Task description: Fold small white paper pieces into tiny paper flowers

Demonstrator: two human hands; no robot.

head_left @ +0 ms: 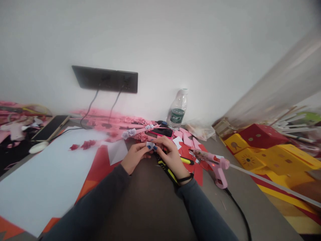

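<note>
A small piece of white paper (149, 144) is pinched between my two hands above the middle of the grey table. My left hand (135, 156) grips its left side, thumb and fingers pressed together. From the right, my right hand (171, 158) holds it the same way, with blue-painted nails showing on the paper. Below my right hand lies a black and yellow tool (168, 171), partly covered, its kind unclear. Behind my hands are white paper flowers (129, 133) and pink paper flowers (142, 137). A pink hot glue gun (213, 162) stands to the right, a small red light lit.
A water bottle (178, 110) stands against the wall. Large white sheets (50, 177) over red paper (96, 165) cover the left, near a phone (51, 127). Red and pink scraps (187, 138) lie right of my hands. Yellow boxes (288, 159) and a glue-gun cord (239, 209) are farther right.
</note>
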